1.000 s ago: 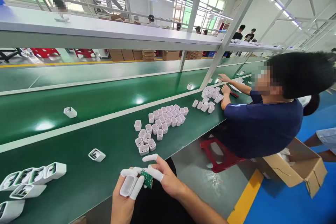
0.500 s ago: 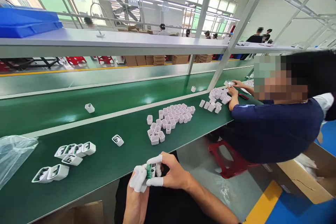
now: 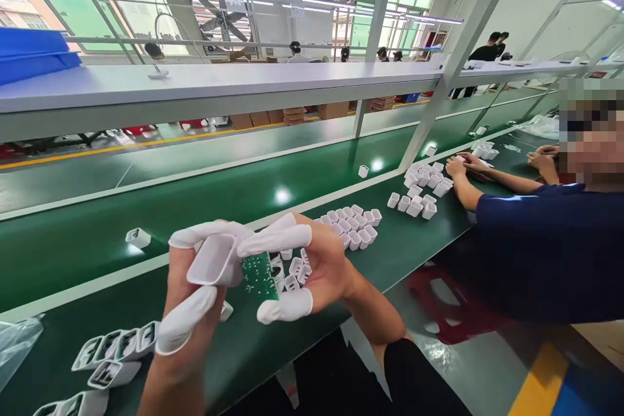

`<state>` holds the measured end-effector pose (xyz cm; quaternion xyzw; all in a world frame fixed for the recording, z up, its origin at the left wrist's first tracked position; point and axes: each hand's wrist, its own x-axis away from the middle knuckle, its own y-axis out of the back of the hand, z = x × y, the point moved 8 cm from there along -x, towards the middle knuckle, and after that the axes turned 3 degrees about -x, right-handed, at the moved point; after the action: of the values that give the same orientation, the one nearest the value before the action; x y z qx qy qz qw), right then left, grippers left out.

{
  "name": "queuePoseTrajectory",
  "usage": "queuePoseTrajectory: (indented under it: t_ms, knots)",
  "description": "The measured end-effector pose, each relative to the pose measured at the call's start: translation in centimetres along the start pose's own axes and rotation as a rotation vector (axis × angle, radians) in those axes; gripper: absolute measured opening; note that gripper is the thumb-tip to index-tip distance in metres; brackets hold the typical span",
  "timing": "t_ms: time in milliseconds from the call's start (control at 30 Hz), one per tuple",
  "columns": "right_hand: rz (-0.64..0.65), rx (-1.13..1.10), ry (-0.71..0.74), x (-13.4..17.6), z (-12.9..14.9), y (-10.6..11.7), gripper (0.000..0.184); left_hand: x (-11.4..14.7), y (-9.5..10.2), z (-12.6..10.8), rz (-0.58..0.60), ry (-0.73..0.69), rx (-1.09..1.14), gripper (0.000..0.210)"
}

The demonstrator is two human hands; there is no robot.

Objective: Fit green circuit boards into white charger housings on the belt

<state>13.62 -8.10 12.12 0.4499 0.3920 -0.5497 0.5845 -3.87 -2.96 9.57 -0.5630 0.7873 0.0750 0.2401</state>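
My left hand [image 3: 188, 296], in white finger cots, grips a white plastic housing [image 3: 213, 261] tilted with its open mouth facing me. Between the fingertips and thumb of my right hand [image 3: 312, 266] is a green circuit board [image 3: 260, 275], held by its edges. Dark and white components show on the board's far side. The board is right beside the housing, and I cannot tell whether they touch. Both hands are raised above the bench edge. Behind my right hand lie several white housings [image 3: 358, 238] in rows, partly hidden by it.
Housings with boards inside [image 3: 129, 343] stand at the left of the green bench [image 3: 258, 354], near a clear plastic bag [image 3: 17, 344]. One housing [image 3: 138, 238] lies on the green belt [image 3: 195, 198]. A co-worker's hands [image 3: 461, 166] work at the right by more housings [image 3: 422, 175].
Both my hands have risen from near my lap, bringing the housing and circuit board closer to the camera. The view has turned slightly right. The loose housing on the belt appears farther left.
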Motion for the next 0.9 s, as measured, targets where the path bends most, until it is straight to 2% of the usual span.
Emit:
queuePoseTrajectory:
  t_ms: [167,333,400,500,667,900]
  knots:
    - [-0.025,0.011,0.023,-0.6,-2.7,2.5,0.085,-3.9,-1.3,2.3,0.114,-0.171,-0.046,0.045]
    - [0.001,0.000,-0.109,-1.6,-4.3,4.0,0.063,-4.3,-0.7,4.7,0.208,-0.148,-0.155,0.060]
    - [0.034,-0.021,-0.151,-1.9,-4.4,4.2,0.063,-4.1,-0.3,5.1,0.211,-0.121,-0.198,0.063]
    - [0.074,-0.068,-0.184,-2.1,-4.5,4.2,0.068,-4.2,-0.3,4.8,0.234,-0.140,-0.221,0.062]
    - [0.065,-0.076,-0.217,-1.7,-5.4,4.3,0.058,-4.5,-0.6,3.6,0.278,-0.249,-0.216,0.059]
    - [0.048,-0.068,-0.162,-1.6,-5.4,3.9,0.055,-4.7,0.4,1.8,0.272,-0.327,-0.194,0.061]
